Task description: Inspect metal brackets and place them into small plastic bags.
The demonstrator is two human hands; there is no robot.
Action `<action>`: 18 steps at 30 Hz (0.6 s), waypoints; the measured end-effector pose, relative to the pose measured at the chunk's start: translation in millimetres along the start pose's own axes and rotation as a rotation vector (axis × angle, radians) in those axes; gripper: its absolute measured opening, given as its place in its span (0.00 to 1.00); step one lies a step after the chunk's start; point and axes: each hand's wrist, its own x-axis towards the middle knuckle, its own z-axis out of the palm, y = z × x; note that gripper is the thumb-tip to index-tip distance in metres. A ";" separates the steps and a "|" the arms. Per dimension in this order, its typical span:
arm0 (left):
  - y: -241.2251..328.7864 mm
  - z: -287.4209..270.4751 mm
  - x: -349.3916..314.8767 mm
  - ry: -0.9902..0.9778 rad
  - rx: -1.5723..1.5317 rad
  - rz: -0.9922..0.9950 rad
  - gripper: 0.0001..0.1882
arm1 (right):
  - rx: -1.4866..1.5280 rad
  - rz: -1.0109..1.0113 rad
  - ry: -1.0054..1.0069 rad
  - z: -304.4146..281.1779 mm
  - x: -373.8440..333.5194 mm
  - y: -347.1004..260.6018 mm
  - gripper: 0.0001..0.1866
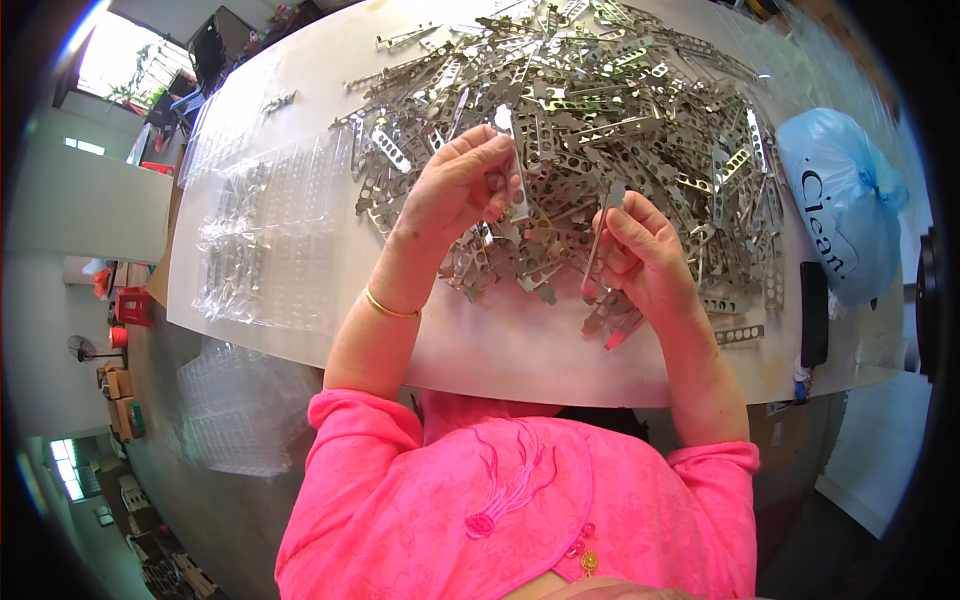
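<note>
A large heap of thin, flat metal strips with punched holes [600, 110] covers the middle and far part of the table. My left hand [465, 180] is closed over the near side of the heap, pinching one perforated metal strip [518, 180] that stands nearly upright. To its right, my right hand [645, 250] grips another thin metal strip [597, 245], seen almost edge-on and tilted. A few loose strips [615, 325] lie on the table just below the right hand.
Clear plastic trays [290, 230] holding some metal strips lie on the table's left. A tied blue plastic bag [840, 205] sits at the right, beside a long black object [814, 315]. More clear trays [240, 405] are below the table's left edge.
</note>
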 end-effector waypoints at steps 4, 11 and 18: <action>-4.6 5.0 -4.2 -0.083 -0.029 0.038 0.10 | 0.007 -0.010 0.006 0.9 -0.3 1.2 0.05; -13.1 2.1 -9.3 -0.023 -0.118 0.035 0.10 | -0.031 -0.018 0.004 -1.8 -0.2 2.1 0.05; -21.0 -8.6 -8.2 -0.070 -0.094 0.048 0.04 | -0.039 0.002 0.018 -0.1 0.7 3.1 0.05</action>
